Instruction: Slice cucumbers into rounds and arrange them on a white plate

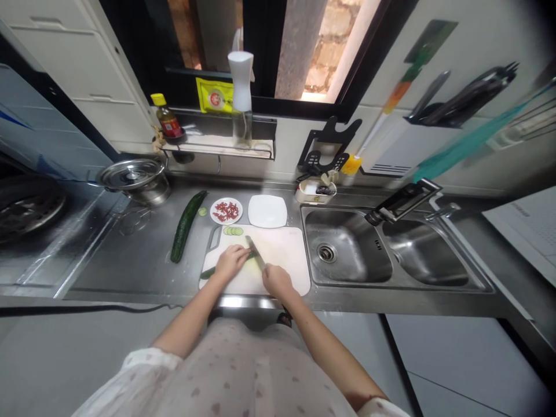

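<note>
My right hand (278,282) is closed around the handle of a kitchen knife (254,248), whose blade slants up and left across the cutting board. Under my left hand (232,260) lies a cucumber (208,273); my fingers are curled over it, and its middle is hidden. The blade is against or close beside its right end, just past my left fingertips. Several thin cucumber slices (233,230) overlap near the far edge of the white cutting board (291,260). A whole dark green cucumber (188,226) rests on the counter left of the board.
Behind the board stand a small plate of chopped red pieces (226,211) and a white square plate (267,211). A lidded steel pot (134,179) is at the back left. To the right is a double sink (347,249) with a black faucet (402,202). Bottles stand on the wall shelf (217,147).
</note>
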Tool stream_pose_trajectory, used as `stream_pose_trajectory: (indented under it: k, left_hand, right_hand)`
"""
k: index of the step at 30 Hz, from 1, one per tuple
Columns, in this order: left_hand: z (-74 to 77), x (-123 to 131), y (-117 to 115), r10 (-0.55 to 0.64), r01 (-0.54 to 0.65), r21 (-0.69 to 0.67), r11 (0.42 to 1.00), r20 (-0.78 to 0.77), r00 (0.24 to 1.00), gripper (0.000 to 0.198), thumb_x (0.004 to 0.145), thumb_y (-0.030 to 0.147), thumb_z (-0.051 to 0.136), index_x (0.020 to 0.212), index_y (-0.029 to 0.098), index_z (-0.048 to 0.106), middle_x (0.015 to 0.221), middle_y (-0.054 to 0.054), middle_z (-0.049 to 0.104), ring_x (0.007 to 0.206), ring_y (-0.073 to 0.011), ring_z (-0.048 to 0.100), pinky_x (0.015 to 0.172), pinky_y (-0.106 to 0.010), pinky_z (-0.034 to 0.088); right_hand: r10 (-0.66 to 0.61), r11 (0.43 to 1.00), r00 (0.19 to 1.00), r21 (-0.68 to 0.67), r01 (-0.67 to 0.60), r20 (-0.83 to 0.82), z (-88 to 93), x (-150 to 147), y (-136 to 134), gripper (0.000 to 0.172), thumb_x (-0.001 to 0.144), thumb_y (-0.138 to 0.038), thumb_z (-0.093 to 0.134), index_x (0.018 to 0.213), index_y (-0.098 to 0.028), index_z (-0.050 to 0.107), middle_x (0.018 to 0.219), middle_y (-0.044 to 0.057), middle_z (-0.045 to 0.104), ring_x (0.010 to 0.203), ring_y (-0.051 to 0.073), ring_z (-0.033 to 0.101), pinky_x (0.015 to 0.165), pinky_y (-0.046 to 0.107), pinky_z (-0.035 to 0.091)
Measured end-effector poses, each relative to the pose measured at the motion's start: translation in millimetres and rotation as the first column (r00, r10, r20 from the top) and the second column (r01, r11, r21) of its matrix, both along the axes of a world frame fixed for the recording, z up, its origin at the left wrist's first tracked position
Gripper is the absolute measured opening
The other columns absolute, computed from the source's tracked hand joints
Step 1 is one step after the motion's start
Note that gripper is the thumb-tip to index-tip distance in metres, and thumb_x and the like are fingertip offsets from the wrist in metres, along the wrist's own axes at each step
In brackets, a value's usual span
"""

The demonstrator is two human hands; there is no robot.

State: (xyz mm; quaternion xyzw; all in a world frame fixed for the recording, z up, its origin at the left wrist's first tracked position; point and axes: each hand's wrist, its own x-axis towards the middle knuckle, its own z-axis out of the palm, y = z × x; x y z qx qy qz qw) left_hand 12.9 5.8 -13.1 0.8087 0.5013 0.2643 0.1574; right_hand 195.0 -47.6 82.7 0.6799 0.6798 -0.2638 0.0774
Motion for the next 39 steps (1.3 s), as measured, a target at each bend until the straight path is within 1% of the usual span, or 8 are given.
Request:
stream_pose_trajectory:
  k: [6,12,20,25,30,34,39]
  left_hand:
    - [1.5,0,1,-0.017,0.017,-0.017,1.000,0.007,1.000,0.026,0.094,0.031,0.049,0.105,0.024,0.071,0.092,-0.004,0.066,0.087,-0.0164,0.057,0.079,-0.028,0.045]
    - [3.6,0,2,-0.013,0.015,-0.050,0.999,0.040,0.999,0.024,0.093,0.031,0.050,0.103,0.025,0.072,0.091,-0.005,0.066,0.088,-0.0164,0.058,0.079,-0.029,0.046]
    - [3.0,0,3,-0.015,0.017,-0.063,0.998,0.032,0.999,0.025,0.093,0.031,0.050,0.103,0.025,0.072,0.091,-0.005,0.066,0.088,-0.0167,0.058,0.079,-0.029,0.046]
    - [1.9,0,3,-0.034,0.036,-0.050,0.998,0.037,0.999,0.026,0.093,0.030,0.050,0.105,0.023,0.071,0.091,-0.005,0.066,0.087,-0.0166,0.057,0.080,-0.029,0.045]
    - [3.5,0,3,-0.031,0.033,-0.055,0.998,0.026,0.999,0.025,0.093,0.030,0.050,0.105,0.024,0.071,0.091,-0.005,0.066,0.087,-0.0167,0.057,0.079,-0.029,0.045]
    - [4.0,0,2,-0.036,0.037,-0.052,0.998,0.017,0.999,0.026,0.093,0.029,0.049,0.106,0.024,0.071,0.094,-0.005,0.066,0.088,-0.0170,0.057,0.080,-0.030,0.045]
    - [0.4,0,3,-0.029,0.030,-0.039,0.999,0.026,0.999,0.025,0.093,0.031,0.049,0.104,0.024,0.071,0.092,-0.005,0.066,0.089,-0.0172,0.057,0.081,-0.030,0.046]
  right_hand:
    - [0.025,0.999,1.000,-0.036,-0.025,0.008,4.9,5,-8,0.029,0.094,-0.020,0.037,0.105,-0.014,0.063,0.100,0.015,0.069,0.094,0.022,0.065,0.073,0.028,0.042]
    - [0.028,0.993,0.999,-0.113,-0.025,0.031,11.8,13,-17,0.028,0.092,-0.019,0.039,0.104,-0.015,0.064,0.101,0.015,0.069,0.094,0.022,0.065,0.071,0.027,0.042]
    - [0.043,0.996,0.999,-0.079,-0.042,0.019,9.6,11,-13,0.030,0.092,-0.018,0.039,0.107,-0.013,0.064,0.103,0.015,0.068,0.095,0.022,0.064,0.075,0.028,0.043]
    - [0.059,0.997,0.998,-0.048,-0.058,0.021,6.9,4,-5,0.030,0.092,-0.017,0.038,0.108,-0.012,0.063,0.104,0.015,0.068,0.097,0.023,0.064,0.076,0.028,0.043]
    - [0.050,0.998,0.998,-0.049,-0.049,0.024,5.2,-3,3,0.030,0.092,-0.016,0.038,0.109,-0.012,0.063,0.104,0.015,0.068,0.098,0.023,0.064,0.077,0.028,0.044]
    - [0.055,0.998,0.998,-0.045,-0.053,0.032,4.5,-2,-2,0.031,0.092,-0.015,0.037,0.108,-0.012,0.063,0.103,0.016,0.068,0.097,0.023,0.064,0.076,0.029,0.044]
    - [0.057,0.993,0.997,-0.105,-0.051,0.052,8.7,4,-12,0.029,0.091,-0.016,0.039,0.107,-0.012,0.063,0.102,0.016,0.068,0.095,0.024,0.065,0.074,0.030,0.044]
